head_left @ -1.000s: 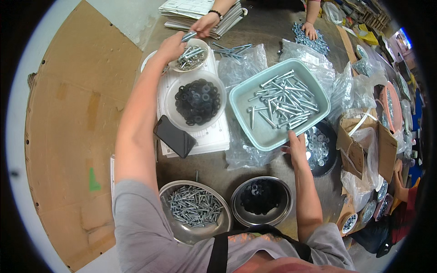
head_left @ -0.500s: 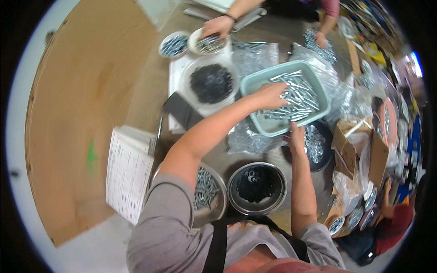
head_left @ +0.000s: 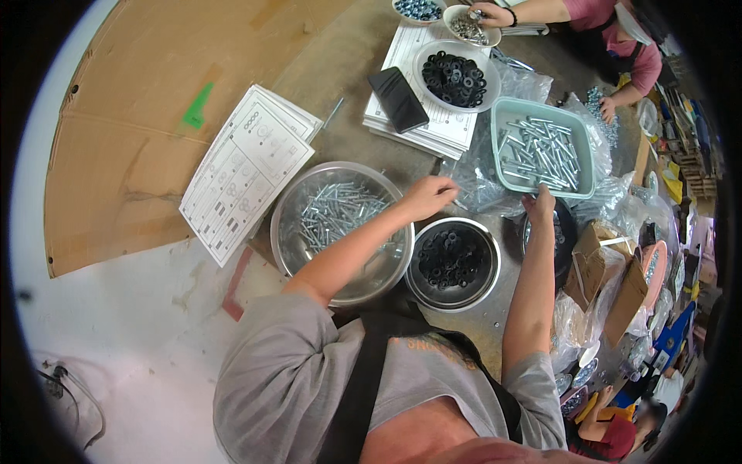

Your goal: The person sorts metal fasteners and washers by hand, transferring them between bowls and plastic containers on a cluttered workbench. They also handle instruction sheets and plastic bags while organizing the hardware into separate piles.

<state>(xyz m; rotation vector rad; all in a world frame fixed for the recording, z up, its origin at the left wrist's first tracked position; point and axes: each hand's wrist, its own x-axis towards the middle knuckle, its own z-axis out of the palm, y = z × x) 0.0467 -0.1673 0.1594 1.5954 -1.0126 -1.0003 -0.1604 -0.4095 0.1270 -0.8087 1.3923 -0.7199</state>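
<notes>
My left hand [head_left: 429,198] is closed, its fingers curled, over the gap between a steel bowl of screws [head_left: 345,218] and a smaller steel bowl of black washers [head_left: 452,265]. Something small and bright shows by its fingertips, too small to name. My right hand [head_left: 542,206] grips the near rim of a pale teal plastic basin [head_left: 504,176], fingers partly hidden. Long silver bolts [head_left: 545,152] lie loose in that basin. Under my right wrist a dark round dish [head_left: 566,240] is partly covered.
Printed sheets [head_left: 251,158] lie at the left; a black phone [head_left: 398,99] rests on more paper. Beyond is a white bowl of black rings [head_left: 457,80]. A co-worker's hand [head_left: 493,15] is at a small bowl. Cardboard boxes [head_left: 599,259] and plastic bags crowd the right.
My left hand has come out of the teal basin, back toward the steel bowls. My right hand stays at the basin's near rim. The view has shifted.
</notes>
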